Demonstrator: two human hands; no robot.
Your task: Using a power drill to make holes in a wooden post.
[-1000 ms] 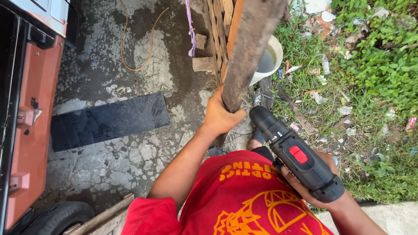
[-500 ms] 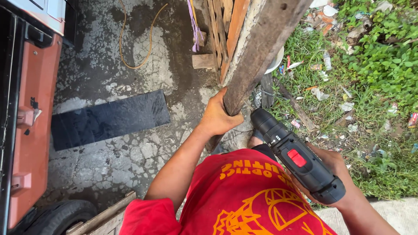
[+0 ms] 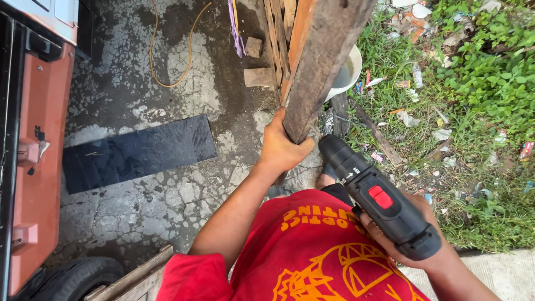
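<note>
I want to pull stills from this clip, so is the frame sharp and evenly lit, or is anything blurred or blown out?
Head view: soft, even daylight, no hard shadows; the left hand, right hand and drill are sharp; the wooden post blurs toward the top edge, close to the lens; the white bucket rim is bright, nearly washed out.

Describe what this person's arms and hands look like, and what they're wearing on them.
Both arms are bare from the short sleeves down. The left hand and right hand have no gloves, and no rings, watch or bracelet show. The sleeves belong to a red T-shirt with an orange-yellow printed design on the front.
</note>
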